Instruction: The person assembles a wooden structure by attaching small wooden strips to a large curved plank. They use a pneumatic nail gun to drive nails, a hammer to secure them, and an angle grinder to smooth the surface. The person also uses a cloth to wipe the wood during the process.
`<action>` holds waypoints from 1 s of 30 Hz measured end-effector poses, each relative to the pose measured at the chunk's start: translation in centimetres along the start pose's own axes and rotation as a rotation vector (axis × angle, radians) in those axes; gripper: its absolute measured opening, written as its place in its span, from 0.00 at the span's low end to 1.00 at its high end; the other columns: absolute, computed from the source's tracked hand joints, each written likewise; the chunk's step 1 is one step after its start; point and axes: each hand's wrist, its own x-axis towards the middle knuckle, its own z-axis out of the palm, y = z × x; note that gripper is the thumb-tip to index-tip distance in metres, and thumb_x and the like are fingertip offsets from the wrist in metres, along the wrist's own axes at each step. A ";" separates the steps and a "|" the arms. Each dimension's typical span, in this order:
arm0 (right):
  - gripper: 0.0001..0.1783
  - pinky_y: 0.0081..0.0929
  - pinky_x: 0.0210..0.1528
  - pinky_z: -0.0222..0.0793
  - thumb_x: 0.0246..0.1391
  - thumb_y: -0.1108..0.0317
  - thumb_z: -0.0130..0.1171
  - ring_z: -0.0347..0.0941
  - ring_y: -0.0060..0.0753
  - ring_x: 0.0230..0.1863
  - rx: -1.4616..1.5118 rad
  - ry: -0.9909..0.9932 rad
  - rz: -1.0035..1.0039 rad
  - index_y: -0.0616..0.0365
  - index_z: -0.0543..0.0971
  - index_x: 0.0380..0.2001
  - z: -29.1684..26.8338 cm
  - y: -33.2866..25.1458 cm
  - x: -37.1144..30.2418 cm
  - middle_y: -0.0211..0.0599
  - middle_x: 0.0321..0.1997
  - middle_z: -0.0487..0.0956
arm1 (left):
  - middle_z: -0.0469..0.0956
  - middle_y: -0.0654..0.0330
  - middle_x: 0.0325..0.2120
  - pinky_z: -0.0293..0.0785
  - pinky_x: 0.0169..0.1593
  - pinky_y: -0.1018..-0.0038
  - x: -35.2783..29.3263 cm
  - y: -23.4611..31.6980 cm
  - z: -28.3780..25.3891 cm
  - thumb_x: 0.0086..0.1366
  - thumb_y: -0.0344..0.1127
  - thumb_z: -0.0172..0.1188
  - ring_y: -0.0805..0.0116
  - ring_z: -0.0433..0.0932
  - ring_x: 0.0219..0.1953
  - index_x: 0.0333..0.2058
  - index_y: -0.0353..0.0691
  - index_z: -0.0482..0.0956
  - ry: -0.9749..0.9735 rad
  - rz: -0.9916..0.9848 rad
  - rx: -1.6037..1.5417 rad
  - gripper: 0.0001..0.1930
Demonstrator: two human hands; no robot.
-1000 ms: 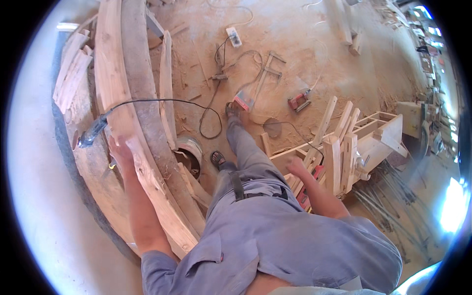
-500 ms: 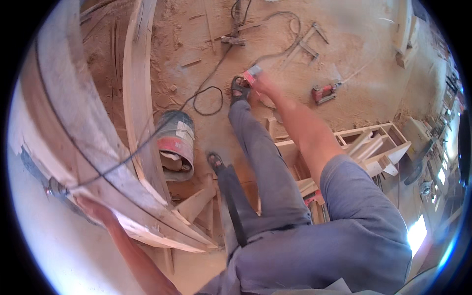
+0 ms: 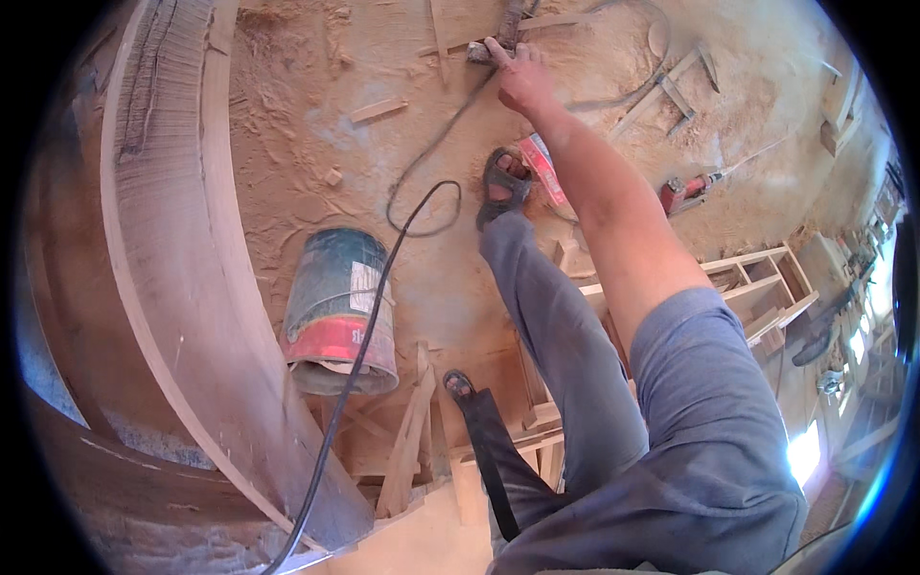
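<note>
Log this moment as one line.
left hand: out of view | right hand: at wood block, contact unclear | black cord: passing in front of bucket

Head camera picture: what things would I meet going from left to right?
Long, curved brown wooden plank → round dark-green and red bucket → the person's bare right hand → small red tool on the floor → pale wooden beam at the upper right.

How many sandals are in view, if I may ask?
2: one sandal beside the red-and-white box, the other to the right of the bucket. No others are visible.
</note>
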 end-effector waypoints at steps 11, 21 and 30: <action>0.24 0.54 0.48 0.77 0.50 0.71 0.59 0.80 0.60 0.47 0.095 -0.624 0.018 0.49 0.77 0.53 -5.7 -3.4 -7.2 0.54 0.43 0.84 | 0.62 0.42 0.67 0.63 0.69 0.53 0.1 -2.5 -2.3 0.77 0.57 0.37 0.47 0.64 0.66 0.68 0.31 0.62 0.021 0.071 -0.115 0.36; 0.36 0.35 0.47 0.77 0.41 0.72 0.67 0.82 0.45 0.44 0.687 -0.749 0.194 0.55 0.75 0.59 -27.0 -9.4 -30.3 0.47 0.41 0.84 | 0.74 0.42 0.57 0.73 0.62 0.61 2.7 -10.1 1.2 0.78 0.39 0.50 0.50 0.74 0.58 0.61 0.28 0.71 0.269 0.453 -0.099 0.21; 0.42 0.33 0.49 0.76 0.42 0.79 0.69 0.80 0.34 0.45 1.486 -0.437 0.292 0.63 0.69 0.64 -45.9 -21.0 -50.7 0.38 0.45 0.82 | 0.69 0.39 0.62 0.55 0.71 0.52 -16.9 6.4 -4.0 0.60 0.48 0.71 0.39 0.65 0.65 0.67 0.32 0.63 -0.085 0.443 -0.871 0.43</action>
